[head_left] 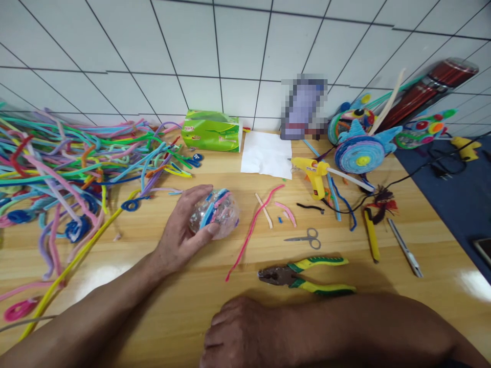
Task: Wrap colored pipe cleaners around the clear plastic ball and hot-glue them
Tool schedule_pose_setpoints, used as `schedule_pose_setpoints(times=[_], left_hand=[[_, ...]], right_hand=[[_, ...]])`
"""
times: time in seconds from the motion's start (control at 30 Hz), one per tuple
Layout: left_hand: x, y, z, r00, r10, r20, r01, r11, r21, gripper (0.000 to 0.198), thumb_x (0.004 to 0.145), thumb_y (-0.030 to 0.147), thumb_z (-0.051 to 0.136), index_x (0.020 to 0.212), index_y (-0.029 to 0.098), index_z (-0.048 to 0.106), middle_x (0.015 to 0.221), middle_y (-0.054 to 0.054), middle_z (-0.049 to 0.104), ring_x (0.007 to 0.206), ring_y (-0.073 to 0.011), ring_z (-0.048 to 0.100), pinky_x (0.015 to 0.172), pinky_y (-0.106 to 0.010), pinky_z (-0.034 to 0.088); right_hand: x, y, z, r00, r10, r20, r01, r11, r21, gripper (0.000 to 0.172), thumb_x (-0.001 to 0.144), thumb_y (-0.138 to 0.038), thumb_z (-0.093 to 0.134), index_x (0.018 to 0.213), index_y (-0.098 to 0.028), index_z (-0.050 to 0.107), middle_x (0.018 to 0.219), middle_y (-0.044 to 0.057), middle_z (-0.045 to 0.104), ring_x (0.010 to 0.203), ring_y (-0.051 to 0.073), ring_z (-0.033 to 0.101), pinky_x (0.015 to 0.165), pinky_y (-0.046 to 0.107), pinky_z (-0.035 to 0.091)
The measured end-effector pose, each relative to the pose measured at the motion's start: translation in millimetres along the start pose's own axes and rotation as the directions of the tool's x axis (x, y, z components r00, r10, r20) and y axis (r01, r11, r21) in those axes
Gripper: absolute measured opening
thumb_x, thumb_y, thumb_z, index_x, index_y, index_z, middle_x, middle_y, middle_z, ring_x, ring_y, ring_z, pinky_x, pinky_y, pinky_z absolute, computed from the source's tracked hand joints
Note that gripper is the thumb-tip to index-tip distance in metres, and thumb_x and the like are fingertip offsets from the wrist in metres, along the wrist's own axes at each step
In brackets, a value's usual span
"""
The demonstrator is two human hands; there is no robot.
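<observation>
My left hand [183, 230] is wrapped round a clear plastic ball [218, 213] that has blue and pink pipe-cleaner strips stuck on it; the ball rests on the wooden table [161, 306]. My right hand [240, 335] lies at the near edge as a loose fist, knuckles up, with nothing visible in it. Just beyond it lie pliers [305, 277] with yellow-green handles. A long pink pipe cleaner [251, 230] runs between the ball and small scissors [307, 237].
A big heap of coloured pipe cleaners [65, 168] fills the left side. At the back are a green tissue pack [211, 131], a white paper sheet [267, 154], a yellow glue gun [312, 174] and pipe-cleaner figures [360, 148]. A yellow knife [371, 235] and a metal cutter [404, 248] lie right.
</observation>
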State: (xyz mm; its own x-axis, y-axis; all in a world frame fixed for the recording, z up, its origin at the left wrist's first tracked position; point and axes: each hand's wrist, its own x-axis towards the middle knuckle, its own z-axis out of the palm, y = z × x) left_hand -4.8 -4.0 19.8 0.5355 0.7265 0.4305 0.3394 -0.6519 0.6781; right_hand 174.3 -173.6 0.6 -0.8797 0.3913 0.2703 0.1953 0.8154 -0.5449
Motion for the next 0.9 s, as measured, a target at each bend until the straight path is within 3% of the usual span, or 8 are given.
schedule_pose_setpoints(times=[0.33,0.57,0.9], left_hand=[[-0.6,-0.8,0.4,1.0,-0.005,0.006,0.005,1.0,0.0,0.059,0.112,0.055,0.067,0.164,0.031,0.054,0.163,-0.014,0.067,0.154,-0.0377,0.065,0.132,-0.062,0.057],[1.2,1.5,-0.7,0.999,-0.051,0.012,0.051,0.999,-0.002,0.063,0.109,0.063,0.066,0.162,0.03,0.057,0.161,-0.015,0.068,0.151,-0.038,0.066,0.13,-0.063,0.057],[0.5,0.3,-0.1,1.0,-0.01,0.006,0.01,1.0,-0.014,0.06,0.111,0.056,0.068,0.164,0.031,0.055,0.163,-0.014,0.067,0.152,-0.0374,0.066,0.131,-0.062,0.057]], right_hand=[[-2.3,0.6,2.1,0.998,-0.005,-0.058,0.005,1.0,0.006,0.017,0.116,-0.03,0.07,0.107,-0.022,0.082,0.074,-0.006,0.072,0.068,0.014,0.065,0.064,0.029,0.051],[-2.5,0.3,3.8,0.999,-0.003,-0.034,0.003,1.0,0.007,0.014,0.116,-0.028,0.07,0.108,-0.021,0.081,0.077,-0.005,0.072,0.069,0.014,0.064,0.063,0.029,0.048],[-3.3,1.0,1.5,0.999,-0.003,-0.034,0.004,1.0,0.027,0.021,0.117,-0.026,0.064,0.109,-0.02,0.082,0.078,-0.003,0.073,0.071,0.015,0.063,0.064,0.03,0.05]])
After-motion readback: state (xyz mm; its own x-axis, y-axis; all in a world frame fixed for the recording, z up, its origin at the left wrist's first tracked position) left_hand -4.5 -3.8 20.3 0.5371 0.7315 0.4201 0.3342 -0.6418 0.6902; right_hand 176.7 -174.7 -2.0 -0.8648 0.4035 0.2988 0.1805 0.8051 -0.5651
